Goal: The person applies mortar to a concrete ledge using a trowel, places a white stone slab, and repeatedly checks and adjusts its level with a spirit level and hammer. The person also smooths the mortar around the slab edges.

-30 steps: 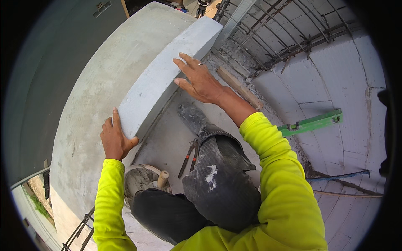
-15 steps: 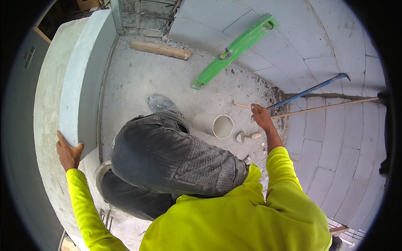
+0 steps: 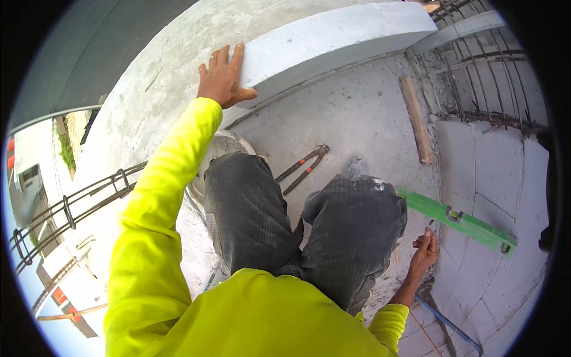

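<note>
Left hand [image 3: 223,77] flat on concrete block [image 3: 333,38]

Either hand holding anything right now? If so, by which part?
Nothing gripped. Left hand lies flat, fingers spread, against the end of the white block on the wall. Right hand hangs loosely curled near the green level, apparently empty.

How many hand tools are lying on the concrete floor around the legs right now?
2: red-handled cutters ahead of the left knee, and a green spirit level just beyond the right hand. Others may be hidden under the legs.
</note>
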Demonstrator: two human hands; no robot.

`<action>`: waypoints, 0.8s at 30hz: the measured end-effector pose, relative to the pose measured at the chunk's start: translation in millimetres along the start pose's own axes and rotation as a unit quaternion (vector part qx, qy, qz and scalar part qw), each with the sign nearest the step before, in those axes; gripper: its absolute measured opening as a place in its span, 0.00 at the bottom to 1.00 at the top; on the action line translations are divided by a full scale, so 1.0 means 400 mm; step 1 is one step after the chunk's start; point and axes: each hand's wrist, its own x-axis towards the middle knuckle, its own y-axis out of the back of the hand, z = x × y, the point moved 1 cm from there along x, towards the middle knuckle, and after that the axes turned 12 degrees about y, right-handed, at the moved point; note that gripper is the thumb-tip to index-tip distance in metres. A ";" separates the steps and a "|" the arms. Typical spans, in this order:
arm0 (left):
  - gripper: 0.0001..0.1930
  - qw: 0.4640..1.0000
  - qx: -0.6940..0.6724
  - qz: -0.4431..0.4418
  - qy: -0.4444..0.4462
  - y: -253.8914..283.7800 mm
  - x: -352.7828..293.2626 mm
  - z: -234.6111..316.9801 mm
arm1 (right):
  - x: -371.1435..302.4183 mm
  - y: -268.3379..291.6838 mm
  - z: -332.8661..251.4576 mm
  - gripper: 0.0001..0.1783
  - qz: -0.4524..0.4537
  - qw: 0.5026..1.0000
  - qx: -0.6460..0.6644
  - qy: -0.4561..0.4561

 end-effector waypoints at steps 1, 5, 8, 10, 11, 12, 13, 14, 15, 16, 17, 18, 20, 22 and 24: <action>0.61 0.999 -0.014 0.010 0.032 0.015 -0.022 0.014 | 0.098 -0.068 -0.066 0.19 -0.074 0.995 0.005 0.063; 0.49 0.967 -0.225 0.089 0.076 0.091 -0.140 0.037 | 0.342 -0.260 -0.211 0.20 -0.230 0.940 -0.032 0.249; 0.41 0.964 -0.226 0.129 0.053 0.159 -0.216 -0.043 | 0.512 -0.367 -0.162 0.23 -0.294 0.901 -0.177 0.264; 0.38 0.946 -0.284 0.137 0.070 0.182 -0.223 -0.109 | 0.594 -0.399 -0.124 0.25 -0.275 0.871 -0.291 0.285; 0.37 0.945 -0.281 0.115 0.124 0.209 -0.258 -0.190 | 0.604 -0.436 -0.119 0.27 -0.266 0.858 -0.326 0.293; 0.35 0.939 -0.272 0.139 0.157 0.223 -0.281 -0.221 | 0.587 -0.464 -0.131 0.29 -0.267 0.858 -0.328 0.291; 0.33 0.930 -0.265 0.191 0.169 0.234 -0.310 -0.224 | 0.568 -0.519 -0.176 0.29 -0.307 0.854 -0.259 0.330; 0.31 0.917 -0.267 0.221 0.195 0.246 -0.344 -0.198 | 0.525 -0.569 -0.228 0.30 -0.340 0.863 -0.171 0.331; 0.28 0.916 -0.291 0.181 0.207 0.278 -0.382 -0.167 | 0.478 -0.616 -0.293 0.30 -0.374 0.866 -0.079 0.321; 0.28 0.921 -0.304 0.151 0.193 0.317 -0.431 -0.136 | 0.429 -0.642 -0.362 0.31 -0.401 0.860 -0.004 0.317; 0.27 0.927 -0.321 0.125 0.150 0.346 -0.490 -0.109 | 0.388 -0.652 -0.429 0.31 -0.414 0.850 0.047 0.323; 0.25 0.927 -0.348 0.071 0.117 0.371 -0.546 -0.084 | 0.362 -0.647 -0.498 0.32 -0.415 0.841 0.075 0.339; 0.21 0.906 -0.415 0.046 0.062 0.416 -0.645 -0.053 | 0.331 -0.664 -0.618 0.30 -0.310 0.854 0.029 0.417; 0.19 0.887 -0.444 0.111 0.061 0.478 -0.679 -0.022 | 0.322 -0.673 -0.701 0.28 -0.183 0.854 -0.017 0.486; 0.16 0.853 -0.459 0.228 0.097 0.536 -0.726 -0.009 | 0.297 -0.738 -0.778 0.25 -0.160 0.814 0.106 0.549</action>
